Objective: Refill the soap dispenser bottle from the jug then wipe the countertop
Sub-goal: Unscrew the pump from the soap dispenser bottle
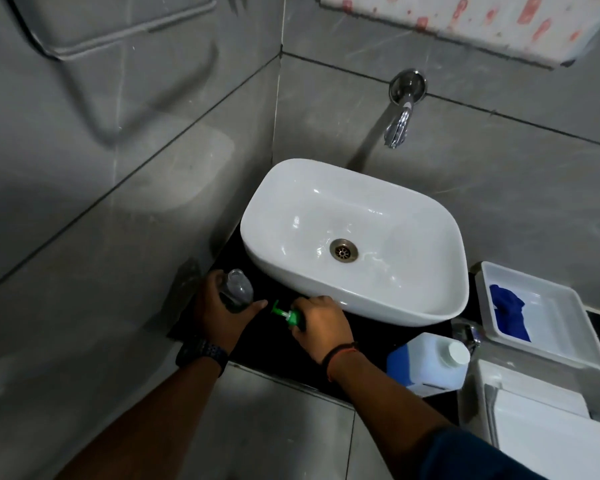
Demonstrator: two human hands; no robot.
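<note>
A black countertop is set into a corner of grey tiled walls, and a white oval ceramic basin stands on it. At the left, a clear plastic dispenser bottle, uncapped and seemingly near empty, is gripped by the left hand, while the green pump head is clasped in the closed right hand just beside it. Further right, a capped translucent jug of blue liquid stands on the countertop, and a blue cloth lies in a white rectangular tray.
</note>
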